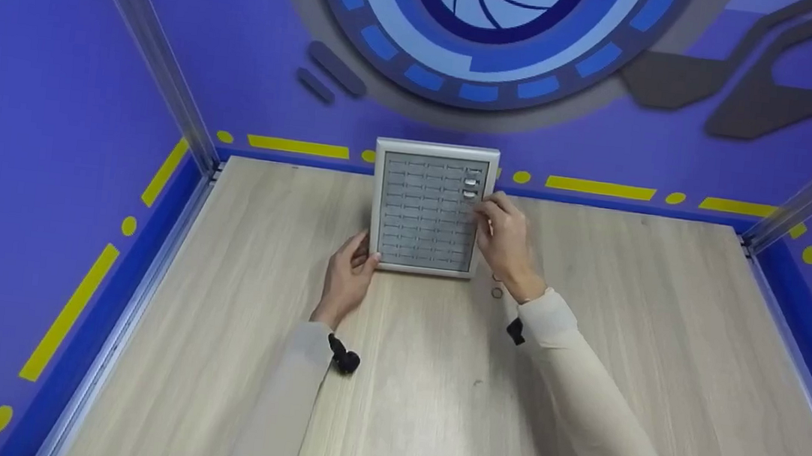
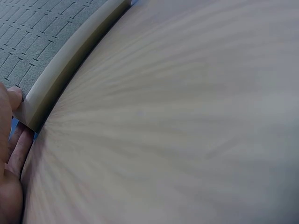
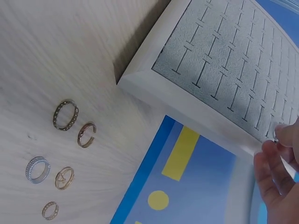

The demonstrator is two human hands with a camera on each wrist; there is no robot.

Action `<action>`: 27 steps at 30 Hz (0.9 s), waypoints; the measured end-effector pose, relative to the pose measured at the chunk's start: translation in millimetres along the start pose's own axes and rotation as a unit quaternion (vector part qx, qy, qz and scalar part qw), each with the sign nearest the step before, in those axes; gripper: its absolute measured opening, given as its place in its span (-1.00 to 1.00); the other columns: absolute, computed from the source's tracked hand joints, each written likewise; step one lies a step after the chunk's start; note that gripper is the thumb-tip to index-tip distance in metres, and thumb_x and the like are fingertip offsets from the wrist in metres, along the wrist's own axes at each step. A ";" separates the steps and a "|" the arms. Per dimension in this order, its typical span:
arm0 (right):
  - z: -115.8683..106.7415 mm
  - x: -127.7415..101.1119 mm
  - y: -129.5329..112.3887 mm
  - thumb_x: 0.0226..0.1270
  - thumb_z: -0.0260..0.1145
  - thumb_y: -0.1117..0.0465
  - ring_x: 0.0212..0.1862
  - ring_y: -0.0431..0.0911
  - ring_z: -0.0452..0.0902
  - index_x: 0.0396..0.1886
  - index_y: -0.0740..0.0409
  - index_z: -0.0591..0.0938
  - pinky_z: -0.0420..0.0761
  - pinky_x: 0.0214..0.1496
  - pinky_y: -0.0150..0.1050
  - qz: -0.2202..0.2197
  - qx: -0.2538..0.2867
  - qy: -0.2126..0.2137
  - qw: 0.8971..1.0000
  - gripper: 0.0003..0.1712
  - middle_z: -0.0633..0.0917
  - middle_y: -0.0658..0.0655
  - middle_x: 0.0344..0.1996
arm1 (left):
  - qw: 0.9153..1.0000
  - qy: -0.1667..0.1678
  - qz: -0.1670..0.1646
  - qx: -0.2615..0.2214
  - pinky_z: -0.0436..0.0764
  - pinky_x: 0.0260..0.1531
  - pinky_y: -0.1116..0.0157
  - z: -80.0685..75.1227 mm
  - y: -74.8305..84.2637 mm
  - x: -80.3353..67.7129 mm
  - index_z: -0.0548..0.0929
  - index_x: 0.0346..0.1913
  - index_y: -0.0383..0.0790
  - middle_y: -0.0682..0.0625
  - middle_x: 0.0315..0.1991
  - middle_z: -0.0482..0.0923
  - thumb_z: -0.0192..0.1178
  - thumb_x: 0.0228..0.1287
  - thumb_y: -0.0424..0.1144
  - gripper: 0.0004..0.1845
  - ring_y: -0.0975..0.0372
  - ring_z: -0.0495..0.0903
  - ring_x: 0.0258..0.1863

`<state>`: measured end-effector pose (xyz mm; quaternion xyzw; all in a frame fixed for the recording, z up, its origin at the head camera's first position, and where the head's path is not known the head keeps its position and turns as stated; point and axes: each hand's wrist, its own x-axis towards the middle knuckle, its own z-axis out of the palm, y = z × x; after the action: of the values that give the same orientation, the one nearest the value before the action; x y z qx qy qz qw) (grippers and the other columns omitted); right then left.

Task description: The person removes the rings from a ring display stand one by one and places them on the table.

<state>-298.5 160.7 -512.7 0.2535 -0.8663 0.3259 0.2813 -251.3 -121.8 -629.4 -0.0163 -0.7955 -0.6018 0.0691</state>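
Observation:
A grey slotted ring tray [image 1: 422, 252] with a pale frame lies at the back middle of the wooden table. Three silver rings [image 1: 470, 183] sit in its top right slots. My left hand [image 1: 366, 250] grips the tray's near left corner, thumb [image 2: 13, 99] on the frame [image 2: 60, 74] and fingers beneath. My right hand [image 1: 485, 210] reaches over the tray's right edge, just below those rings, and its fingertips [image 3: 282, 137] pinch a small silver ring at the tray [image 3: 224, 60]. Several loose rings [image 3: 65, 114] lie on the table under my right wrist.
The loose rings [image 1: 496, 293] lie just off the tray's near right corner. Blue walls with yellow marks and metal posts [image 1: 160, 51] enclose the wooden table [image 1: 432, 412] on the left, back and right.

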 end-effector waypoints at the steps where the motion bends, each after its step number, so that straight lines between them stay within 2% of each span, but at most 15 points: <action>1: -0.6 -0.9 -0.2 0.44 0.36 0.52 -0.22 0.06 0.69 -0.23 0.40 0.76 0.76 -0.25 -0.12 0.000 0.003 0.004 1.000 -0.93 0.71 0.24 -0.21 | 1.000 0.001 0.002 0.002 0.62 0.40 0.28 -0.1 -0.1 0.1 0.36 0.63 -0.13 -0.08 0.42 0.54 0.23 0.62 -0.21 -0.38 0.12 0.59 0.35; 7: -3.5 -6.5 1.0 0.39 0.40 0.53 -0.29 0.05 0.70 -0.28 0.39 0.77 0.75 -0.32 -0.12 -0.010 0.014 0.019 1.000 -0.94 0.71 0.22 -0.28 | 1.000 0.007 0.008 0.008 0.64 0.39 0.25 0.1 -1.2 1.1 0.37 0.61 -0.20 -0.15 0.42 0.53 0.25 0.61 -0.25 -0.38 0.07 0.61 0.35; 14: -11.2 -16.6 3.1 0.44 0.38 0.51 -0.26 0.02 0.70 -0.24 0.36 0.79 0.78 -0.25 -0.15 0.000 0.003 -0.010 1.000 -0.91 0.72 0.20 -0.26 | 1.000 0.008 0.010 0.003 0.64 0.39 0.24 0.1 -1.8 1.0 0.39 0.61 -0.16 -0.12 0.43 0.55 0.25 0.60 -0.26 -0.39 0.08 0.61 0.35; 20: -21.9 -22.7 4.0 0.50 0.32 0.49 -0.22 0.04 0.71 -0.21 0.38 0.78 0.80 -0.19 -0.11 -0.003 0.002 -0.036 0.999 -0.88 0.72 0.22 -0.23 | 1.000 0.011 0.013 0.002 0.65 0.38 0.22 -0.5 -3.1 1.8 0.40 0.60 -0.18 -0.14 0.41 0.55 0.26 0.59 -0.27 -0.39 0.07 0.62 0.33; 27: -30.4 -27.8 6.4 0.54 0.30 0.45 -0.20 0.05 0.72 -0.21 0.35 0.78 0.81 -0.16 -0.13 -0.004 -0.013 -0.050 0.999 -0.86 0.73 0.24 -0.20 | 1.000 0.008 0.002 0.000 0.65 0.38 0.24 1.0 -2.9 1.9 0.38 0.61 -0.19 -0.14 0.43 0.54 0.26 0.59 -0.25 -0.38 0.08 0.61 0.34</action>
<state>-272.9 193.5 -514.4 0.2694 -0.8822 0.3006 0.2425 -253.5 -121.8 -632.3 -0.0126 -0.7947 -0.6021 0.0764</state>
